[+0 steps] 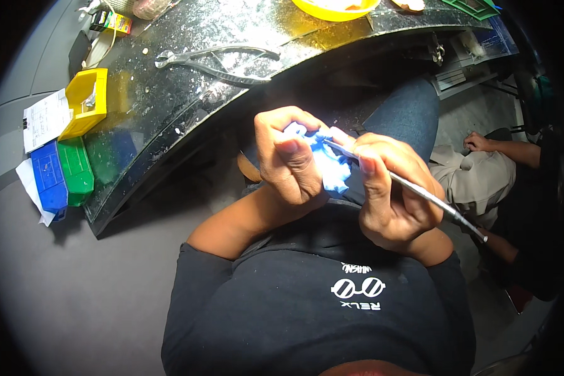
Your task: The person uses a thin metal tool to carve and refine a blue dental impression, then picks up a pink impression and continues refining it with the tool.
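- Working close to the chest, above a black T-shirt (282,313), the left hand (288,160) pinches a pale-blue, ragged-edged piece (336,174) between thumb and fingers.
- Closed around a slim, metal-looking tool (435,200), the right hand (398,191) sits just beside the left; the tool's front end reaches the upper part of the blue piece, its far end slanting down to the right.
- Small enough for one hand, the blue piece is probably light; whether it is stiff or soft cannot be told through the glare. Its thin, uneven edges look the likeliest to chip or tear, so the thicker body, well back from the tool's end, seems the safer hold. The tool appears rigid and perhaps slick, best gripped near its working end.
- Beyond the hands, a pair of metal pliers (188,59) lies on a dark, speckled workbench (141,106).
- At the bench's left, a yellow bin (84,122) stands near a blue bin (48,178) and a green bin (75,169).
- Farther off, a yellow bowl (335,17) rests near the top edge; at right, another person's hand (476,143) is visible.
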`<control>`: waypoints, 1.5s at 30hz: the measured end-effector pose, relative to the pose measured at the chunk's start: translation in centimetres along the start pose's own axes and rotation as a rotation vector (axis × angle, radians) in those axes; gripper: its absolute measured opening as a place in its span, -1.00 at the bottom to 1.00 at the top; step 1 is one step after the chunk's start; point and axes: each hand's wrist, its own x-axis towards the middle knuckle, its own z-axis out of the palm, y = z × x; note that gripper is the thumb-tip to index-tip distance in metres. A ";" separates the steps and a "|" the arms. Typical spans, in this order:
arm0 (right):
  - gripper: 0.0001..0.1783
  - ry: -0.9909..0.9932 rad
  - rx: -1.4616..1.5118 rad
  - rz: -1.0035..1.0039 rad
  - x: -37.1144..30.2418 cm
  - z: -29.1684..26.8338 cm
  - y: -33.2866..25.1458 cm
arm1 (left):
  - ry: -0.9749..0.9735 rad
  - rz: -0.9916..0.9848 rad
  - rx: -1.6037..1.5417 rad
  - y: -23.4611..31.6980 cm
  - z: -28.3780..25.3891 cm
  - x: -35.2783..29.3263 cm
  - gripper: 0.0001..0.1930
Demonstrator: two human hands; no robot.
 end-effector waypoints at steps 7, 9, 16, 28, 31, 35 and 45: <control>-0.89 0.127 0.091 0.207 -0.2 0.9 0.2 | 0.025 -0.063 0.080 0.7 0.4 0.2 -0.51; -0.90 0.110 0.082 0.224 -0.2 0.8 0.2 | 0.015 -0.073 0.085 0.8 0.3 0.2 -0.50; -0.91 0.161 0.424 0.575 0.1 0.9 0.1 | 0.024 -0.093 0.142 0.9 0.6 0.4 -0.48; -0.93 0.190 0.285 0.378 -0.3 0.8 0.9 | 0.002 0.003 -0.036 0.0 0.3 0.6 -0.59; -0.92 0.171 0.191 0.250 -0.4 0.8 1.3 | 0.014 -0.048 -0.008 -0.2 0.3 0.5 -0.59; -0.92 0.104 0.122 0.213 -0.2 0.8 1.5 | 0.052 -0.027 0.024 -0.7 0.6 0.4 -0.58; -0.91 0.098 0.443 0.513 -0.4 0.7 2.0 | -0.010 -0.213 0.036 0.2 0.1 0.2 -0.48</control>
